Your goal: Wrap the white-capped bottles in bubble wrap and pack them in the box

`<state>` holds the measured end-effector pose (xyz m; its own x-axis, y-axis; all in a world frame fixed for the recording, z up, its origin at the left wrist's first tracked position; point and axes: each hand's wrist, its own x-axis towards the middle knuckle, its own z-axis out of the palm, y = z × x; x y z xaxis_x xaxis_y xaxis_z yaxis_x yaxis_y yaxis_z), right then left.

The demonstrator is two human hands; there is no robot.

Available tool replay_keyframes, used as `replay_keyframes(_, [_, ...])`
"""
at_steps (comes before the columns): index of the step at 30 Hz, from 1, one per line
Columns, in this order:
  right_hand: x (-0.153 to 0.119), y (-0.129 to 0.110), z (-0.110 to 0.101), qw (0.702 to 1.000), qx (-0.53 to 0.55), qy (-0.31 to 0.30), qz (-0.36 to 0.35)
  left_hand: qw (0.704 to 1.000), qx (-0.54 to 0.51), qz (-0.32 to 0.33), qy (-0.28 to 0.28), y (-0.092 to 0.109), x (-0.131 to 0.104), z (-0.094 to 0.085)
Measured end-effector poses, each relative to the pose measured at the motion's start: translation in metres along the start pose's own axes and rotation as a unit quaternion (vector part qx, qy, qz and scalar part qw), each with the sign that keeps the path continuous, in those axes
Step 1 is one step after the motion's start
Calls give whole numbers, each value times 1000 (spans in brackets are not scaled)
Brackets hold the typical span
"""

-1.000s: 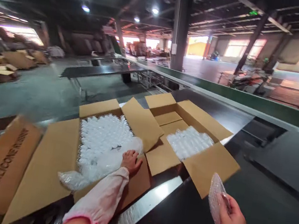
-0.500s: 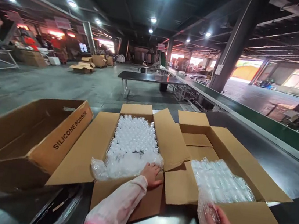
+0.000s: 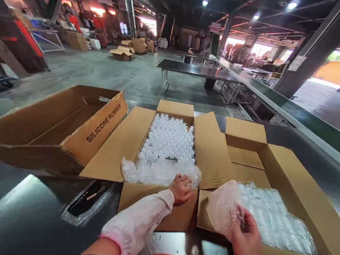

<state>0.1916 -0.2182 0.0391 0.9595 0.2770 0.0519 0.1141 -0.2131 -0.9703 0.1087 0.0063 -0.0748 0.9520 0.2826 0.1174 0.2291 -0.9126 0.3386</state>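
Observation:
My left hand [image 3: 182, 188] rests with fingers spread on bubble wrap [image 3: 154, 171] at the near edge of the middle cardboard box [image 3: 159, 206]. Behind that wrap, the box holds many small clear bottles [image 3: 171, 138] packed upright in rows. Pinched between the thumb and fingers of my right hand [image 3: 246, 239] is a loose bubble wrap piece [image 3: 223, 209], raised over the near left corner of the right cardboard box [image 3: 303, 190]. Beside it, wrapped clear items [image 3: 274, 216] lie in that box's near part; their kind is hard to make out through the wrap.
An open carton marked SILICONE RUBBER [image 3: 103, 128] stands at the left. Clear plastic film around a dark piece [image 3: 88, 198] lies on the dark table [image 3: 33, 218]. Beyond are another table [image 3: 197, 70] and a green conveyor belt [image 3: 325, 124].
My right hand has lifted the bubble wrap piece up and leftward from the right box's near edge. My left hand stays on the middle box's wrap. The camera view has tilted down and turned left.

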Motion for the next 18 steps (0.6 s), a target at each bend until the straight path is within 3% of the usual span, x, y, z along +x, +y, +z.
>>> replay_keyframes(3, [16,-13,5,986,-45,83,-139,999,-21,-2,49,3,-8,3])
replay_keyframes(5, [33,-20,17,953,-80,113,-269,996,-26,-18,81,5,-7,-1])
replay_keyframes(7, [52,-24,39,918,-106,89,-371,992,-26,-53,115,0,-1,-12])
replay_keyframes(8, [61,-24,54,910,-118,46,-396,988,-25,-82,130,-7,3,-21])
replay_keyframes(10, [75,-17,88,904,-139,-69,-398,976,-23,-156,151,-33,14,-43])
replay_keyframes(13, [80,5,135,902,-153,-208,-346,944,-19,-294,150,-90,28,-71])
replay_keyframes(16, [68,28,158,909,-139,-259,-297,913,-26,-391,113,-135,38,-76])
replay_keyframes(18, [59,38,160,917,-126,-273,-260,900,-37,-424,96,-147,45,-68])
